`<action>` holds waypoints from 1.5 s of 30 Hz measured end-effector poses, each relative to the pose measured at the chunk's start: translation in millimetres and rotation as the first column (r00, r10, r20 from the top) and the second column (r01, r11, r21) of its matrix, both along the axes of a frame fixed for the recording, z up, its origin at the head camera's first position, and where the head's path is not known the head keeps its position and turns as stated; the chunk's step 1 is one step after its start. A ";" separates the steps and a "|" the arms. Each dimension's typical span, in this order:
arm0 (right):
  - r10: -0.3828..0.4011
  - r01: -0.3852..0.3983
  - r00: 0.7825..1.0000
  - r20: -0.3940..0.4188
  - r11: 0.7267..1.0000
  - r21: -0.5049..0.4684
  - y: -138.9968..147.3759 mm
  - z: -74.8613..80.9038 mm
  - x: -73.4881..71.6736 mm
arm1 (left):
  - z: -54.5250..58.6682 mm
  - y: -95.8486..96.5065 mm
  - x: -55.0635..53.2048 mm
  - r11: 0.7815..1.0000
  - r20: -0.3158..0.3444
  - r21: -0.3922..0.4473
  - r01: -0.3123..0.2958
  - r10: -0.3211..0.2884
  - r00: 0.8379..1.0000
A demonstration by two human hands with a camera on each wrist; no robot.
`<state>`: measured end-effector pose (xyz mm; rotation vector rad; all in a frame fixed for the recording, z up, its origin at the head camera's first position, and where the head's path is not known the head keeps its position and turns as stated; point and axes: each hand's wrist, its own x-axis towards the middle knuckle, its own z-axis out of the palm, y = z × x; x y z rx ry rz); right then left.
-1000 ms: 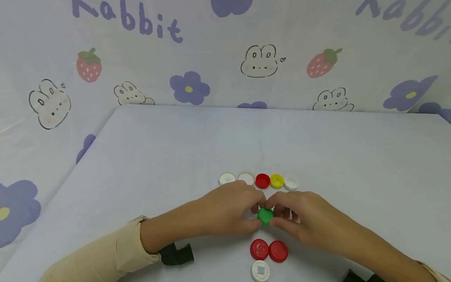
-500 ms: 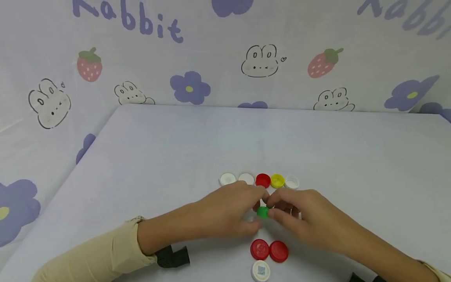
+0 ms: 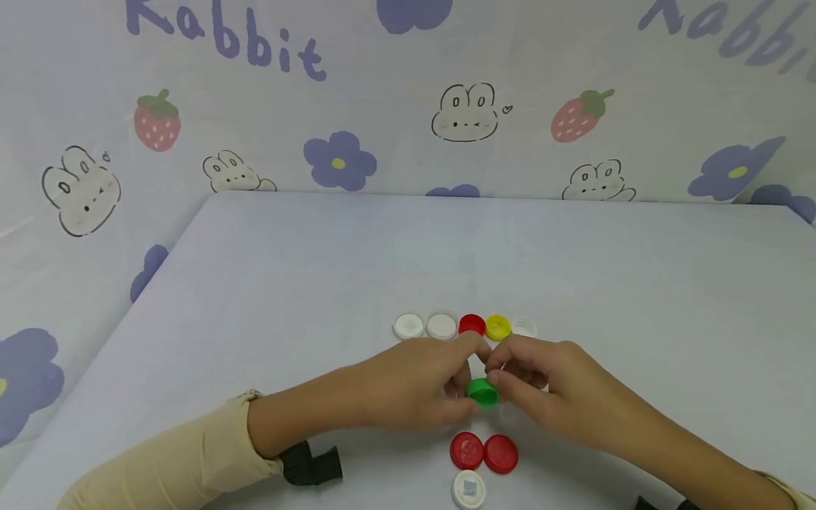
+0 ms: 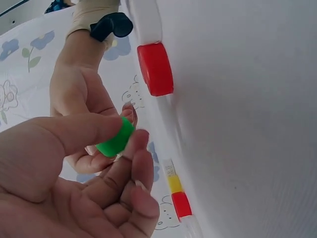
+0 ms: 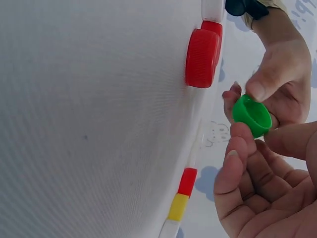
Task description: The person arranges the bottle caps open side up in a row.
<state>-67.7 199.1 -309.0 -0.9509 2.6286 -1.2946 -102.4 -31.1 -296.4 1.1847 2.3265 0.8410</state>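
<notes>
A green bottle cap is held above the white table between both hands, tilted with its hollow side showing in the head view. My left hand pinches its left side between thumb and fingers. At the cap's upper right edge, my right hand pinches with thumb and forefinger. The right wrist view looks into the hollow green cap, with fingertips of both hands around the rim. Fingers partly cover the green cap in the left wrist view.
Beyond the hands runs a row of caps: two white caps, a red cap, a yellow cap and a pale cap. Nearer lie two red caps and a white cap with a printed square.
The green cap has turned in the fingers: its closed top showed a second ago, its hollow side shows now. The right fingertips have shifted to its upper edge. The other caps stay put.
</notes>
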 end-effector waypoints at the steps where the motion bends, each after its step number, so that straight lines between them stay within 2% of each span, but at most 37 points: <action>1: -0.004 0.004 1.000 -0.013 1.000 0.000 0.1 -0.3 0.4 | -0.1 -0.7 -0.8 1.000 0.043 0.014 0.003 -0.004 0.999; 4: -0.016 0.018 0.997 -0.071 1.000 0.018 0.7 -0.6 1.5 | 0.2 -2.4 -3.1 0.998 0.157 0.055 0.009 -0.017 0.987; 7: -0.005 0.012 0.990 -0.142 0.999 0.049 1.9 -0.4 2.9 | 0.0 -3.6 -4.8 0.995 0.231 0.099 0.015 -0.037 0.972; 12: 0.070 -0.049 0.968 -0.242 0.994 0.093 2.7 -0.7 4.6 | -2.1 -5.5 -5.6 0.988 0.294 0.152 0.009 -0.054 0.954; 18: 0.154 -0.103 0.963 -0.221 0.968 0.227 4.0 -0.9 8.6 | -4.6 -7.6 -6.7 0.986 0.369 0.164 -0.008 -0.054 0.928; 21: 0.163 -0.097 0.955 -0.247 0.961 0.260 1.1 -1.6 10.1 | -5.2 -9.9 -6.6 0.985 0.386 0.171 -0.008 -0.060 0.921; 27: 0.128 -0.044 0.962 -0.240 0.944 0.327 -5.5 -1.3 9.4 | -6.8 -14.6 -6.2 0.986 0.341 0.166 -0.014 -0.044 0.939; 31: 0.118 -0.008 0.956 -0.267 0.925 0.379 -9.2 1.6 7.5 | -7.8 -16.9 -6.2 0.988 0.306 0.154 -0.034 -0.014 0.952; 35: 0.083 0.027 0.965 -0.250 0.913 0.408 -12.3 5.7 1.8 | -10.3 -19.1 -5.2 0.987 0.246 0.150 -0.057 0.018 0.969; 37: 0.071 0.027 0.973 -0.220 0.910 0.413 -13.3 7.0 -1.7 | -11.9 -19.3 -4.4 0.988 0.201 0.144 -0.058 0.028 0.979; 40: 0.087 -0.005 0.980 -0.181 0.911 0.412 -15.2 6.8 -7.0 | -13.4 -18.5 -2.9 0.994 0.108 0.092 -0.060 0.050 0.993; 45: 0.138 -0.082 0.985 -0.101 0.899 0.431 -22.9 5.1 -15.9 | -13.1 -18.9 -0.6 0.998 -0.049 -0.002 -0.063 0.063 0.997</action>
